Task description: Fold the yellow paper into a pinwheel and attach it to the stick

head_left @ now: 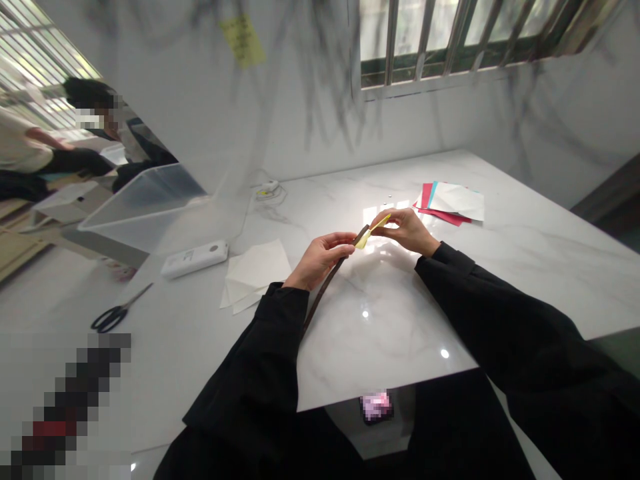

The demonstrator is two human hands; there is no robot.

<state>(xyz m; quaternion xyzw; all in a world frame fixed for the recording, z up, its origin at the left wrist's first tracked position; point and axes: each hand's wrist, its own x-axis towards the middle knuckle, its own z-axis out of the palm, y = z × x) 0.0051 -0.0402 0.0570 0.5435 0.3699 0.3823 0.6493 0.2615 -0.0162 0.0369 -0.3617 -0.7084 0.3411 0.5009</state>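
Hands met above the middle of the white marble tabletop (525, 267), both arms in black sleeves. The left hand (323, 257) was closed around the upper end of a thin dark strip (325, 287), thumb and fingers pinched shut on it; the strip ran down from that grip toward the person's body and passed out of sight behind the left sleeve. The right hand (407, 230) was pinched shut on a small yellow piece of paper (373, 233), thumb and fingertips pressed on its far end. The yellow paper lay between the two grips, its near end touching the top of the dark strip. Whether the paper was stuck to the strip or only laid against it could not be told.

Just left of the left grip, a few white sheets (257, 270) lay flat and overlapping on the tabletop. Further left of them was a white remote-shaped device (195, 259), and beyond that a clear plastic bin (145, 203). Black-handled scissors (117, 313) lay well to the left of the grip and nearer the person. Past the right grip, near it, sat a small stack of red, blue and white paper sheets (453, 203). A white cabled item (267, 190) rested by the wall. Another person (30, 153) sat well apart in the background at left.
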